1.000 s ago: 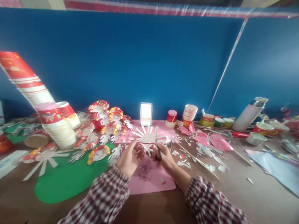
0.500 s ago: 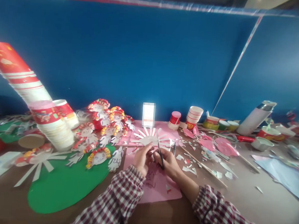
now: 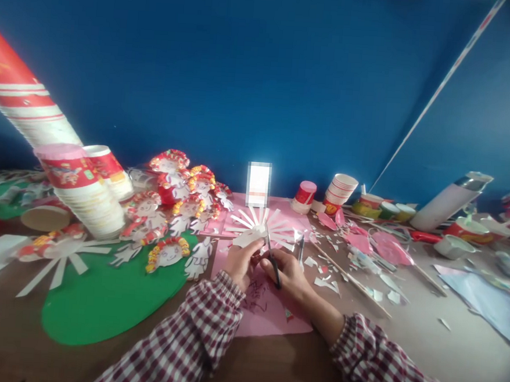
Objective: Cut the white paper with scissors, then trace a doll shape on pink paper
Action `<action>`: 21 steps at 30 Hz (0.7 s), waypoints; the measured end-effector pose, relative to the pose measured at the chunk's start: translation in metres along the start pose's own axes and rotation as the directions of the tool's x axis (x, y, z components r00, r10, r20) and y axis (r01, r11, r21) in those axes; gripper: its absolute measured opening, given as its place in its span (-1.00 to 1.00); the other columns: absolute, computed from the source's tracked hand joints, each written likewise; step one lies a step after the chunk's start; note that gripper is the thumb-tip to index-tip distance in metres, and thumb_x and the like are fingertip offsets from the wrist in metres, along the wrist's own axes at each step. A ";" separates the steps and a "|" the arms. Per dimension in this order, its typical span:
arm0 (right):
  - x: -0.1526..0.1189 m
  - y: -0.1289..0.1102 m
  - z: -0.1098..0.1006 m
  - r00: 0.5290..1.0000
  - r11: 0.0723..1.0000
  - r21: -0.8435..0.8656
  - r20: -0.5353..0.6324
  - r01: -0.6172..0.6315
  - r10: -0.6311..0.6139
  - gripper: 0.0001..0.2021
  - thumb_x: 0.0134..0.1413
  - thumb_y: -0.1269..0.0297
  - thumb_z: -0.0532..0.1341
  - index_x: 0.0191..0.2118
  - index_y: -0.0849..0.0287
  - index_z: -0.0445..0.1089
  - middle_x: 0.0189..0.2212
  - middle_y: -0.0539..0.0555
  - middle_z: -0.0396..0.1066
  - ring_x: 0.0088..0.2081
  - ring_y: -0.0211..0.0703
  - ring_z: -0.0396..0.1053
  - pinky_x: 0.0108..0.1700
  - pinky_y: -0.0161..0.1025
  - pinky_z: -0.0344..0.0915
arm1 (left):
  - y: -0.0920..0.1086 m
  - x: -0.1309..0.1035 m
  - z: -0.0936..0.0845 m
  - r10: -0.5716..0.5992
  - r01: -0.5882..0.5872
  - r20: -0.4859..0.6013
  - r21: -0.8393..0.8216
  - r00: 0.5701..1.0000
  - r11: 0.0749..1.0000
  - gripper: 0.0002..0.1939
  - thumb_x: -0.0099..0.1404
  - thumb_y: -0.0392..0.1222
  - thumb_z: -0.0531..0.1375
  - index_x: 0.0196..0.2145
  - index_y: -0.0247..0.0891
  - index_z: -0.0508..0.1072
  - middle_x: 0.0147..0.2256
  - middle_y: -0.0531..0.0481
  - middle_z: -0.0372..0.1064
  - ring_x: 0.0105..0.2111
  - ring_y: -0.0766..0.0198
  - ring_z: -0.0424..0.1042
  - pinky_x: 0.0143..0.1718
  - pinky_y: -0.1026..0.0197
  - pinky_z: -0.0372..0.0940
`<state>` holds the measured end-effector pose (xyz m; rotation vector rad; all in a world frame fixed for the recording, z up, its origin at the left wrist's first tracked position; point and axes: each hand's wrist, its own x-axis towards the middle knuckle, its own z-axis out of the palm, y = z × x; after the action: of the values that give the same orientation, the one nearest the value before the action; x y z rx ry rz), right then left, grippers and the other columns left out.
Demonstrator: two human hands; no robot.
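My left hand (image 3: pixel 240 262) is closed, with a small piece of white paper (image 3: pixel 243 238) pinched between thumb and fingers. My right hand (image 3: pixel 290 276) grips black-handled scissors (image 3: pixel 271 251), whose blades point away from me beside the paper. The fingertips of both hands nearly meet. Just beyond them, a white paper cutout with strips fanned out (image 3: pixel 284 229) lies on pink paper; its near part is overlapped by the held piece. Under my hands is another pink sheet (image 3: pixel 267 326) with dark scribbles.
At left, several paper figures with beaded rims (image 3: pixel 168 255) lie by a green sheet (image 3: pixel 110 315), near stacked paper cups (image 3: pixel 90 203). To the right are a small red cup (image 3: pixel 305 195), paper scraps, a wooden stick (image 3: pixel 353 282) and a white flask (image 3: pixel 449 201). A blue partition (image 3: pixel 262 87) stands behind.
The view has tilted down, so the partition's top edge is out of sight. My hands keep nearly the same place, and the held paper has turned slightly to the left.
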<state>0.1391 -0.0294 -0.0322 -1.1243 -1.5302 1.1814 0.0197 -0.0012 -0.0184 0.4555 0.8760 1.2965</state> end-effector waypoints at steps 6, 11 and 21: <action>0.000 0.000 -0.001 0.999 0.999 -0.041 0.033 0.000 0.001 -0.75 0.04 0.15 0.20 -0.28 0.24 0.41 -0.49 0.00 0.34 -0.46 -0.26 0.22 -0.45 -0.36 0.11 | 0.000 0.002 -0.003 -0.032 0.040 -0.070 0.104 0.997 0.994 -0.72 -0.16 -0.22 0.37 -0.47 -0.36 0.42 -0.65 0.13 0.24 -0.68 0.44 0.23 -0.71 0.36 0.08; -0.001 -0.001 -0.001 0.999 0.995 -0.087 0.037 0.041 -0.038 -0.73 0.09 0.13 0.16 -0.24 0.25 0.40 -0.44 0.01 0.36 -0.41 -0.25 0.25 -0.41 -0.37 0.14 | -0.002 0.001 -0.004 -0.038 0.044 -0.048 0.142 0.998 0.989 -0.70 -0.14 -0.19 0.36 -0.41 -0.34 0.44 -0.65 0.13 0.25 -0.70 0.42 0.20 -0.74 0.34 0.03; 0.003 -0.002 -0.004 0.998 0.985 -0.161 0.040 0.060 -0.054 -0.70 0.07 0.09 0.17 -0.28 0.26 0.42 -0.46 0.03 0.36 -0.40 -0.23 0.26 -0.39 -0.36 0.17 | -0.003 0.002 -0.006 0.025 -0.024 -0.011 0.103 1.000 0.994 -0.72 -0.13 -0.23 0.36 -0.40 -0.35 0.47 -0.63 0.12 0.29 -0.65 0.43 0.24 -0.65 0.35 0.11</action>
<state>0.1418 -0.0264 -0.0293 -1.1625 -1.6993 1.0579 0.0175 -0.0006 -0.0249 0.5412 0.9536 1.2818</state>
